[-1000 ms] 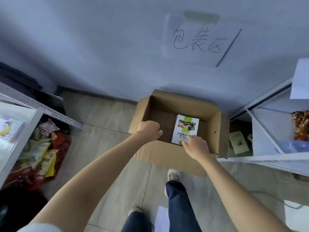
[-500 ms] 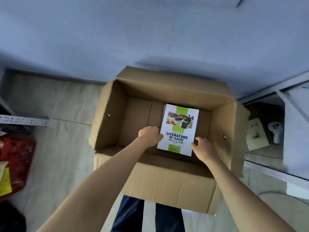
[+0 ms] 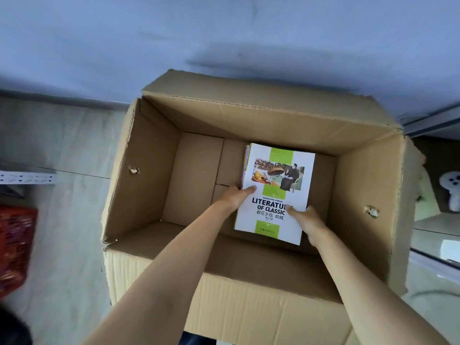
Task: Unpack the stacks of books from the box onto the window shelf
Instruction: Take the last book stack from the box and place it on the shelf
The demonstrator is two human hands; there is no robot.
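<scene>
An open cardboard box (image 3: 139, 170) stands on the floor against the wall. Inside it, right of centre, lies a stack of books (image 3: 276, 192); the top one has a white and green cover reading "LITERATURE OF CLASSIC". My left hand (image 3: 236, 196) grips the stack's left edge, thumb on the cover. My right hand (image 3: 307, 221) grips the lower right corner, thumb on top. The fingers of both hands are hidden under or behind the stack. The box's left half shows bare cardboard bottom.
A white metal shelf rail (image 3: 27, 177) juts in at the left, with a red bag (image 3: 15, 247) below it. At the right are a white shelf frame (image 3: 433, 260) and a white object (image 3: 451, 188) on the floor behind the box flap.
The view has closed in on the box. Both hands went from beside the stack to gripping its edges, thumbs now on the cover.
</scene>
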